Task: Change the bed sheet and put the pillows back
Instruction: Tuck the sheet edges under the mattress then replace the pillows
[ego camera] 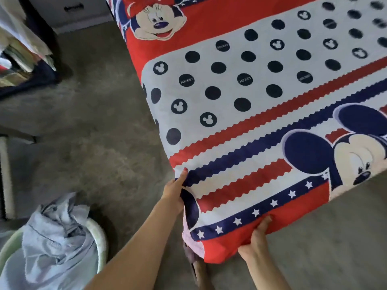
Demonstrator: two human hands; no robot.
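Note:
A red, white and navy cartoon-mouse bed sheet (251,114) covers the mattress and fills the upper right. At the near corner, my left hand (174,190) presses against the sheet's side edge with the thumb on top of the fabric. Lower down, my right hand (258,237) grips the red hem under the starred navy band, fingers curled into the cloth. No pillows are in view.
A pale green laundry basket (98,237) at the lower left holds a crumpled light blue sheet (54,243). Grey carpet (94,132) lies left of the bed and below its foot. Dark furniture and piled items (27,57) stand at the upper left.

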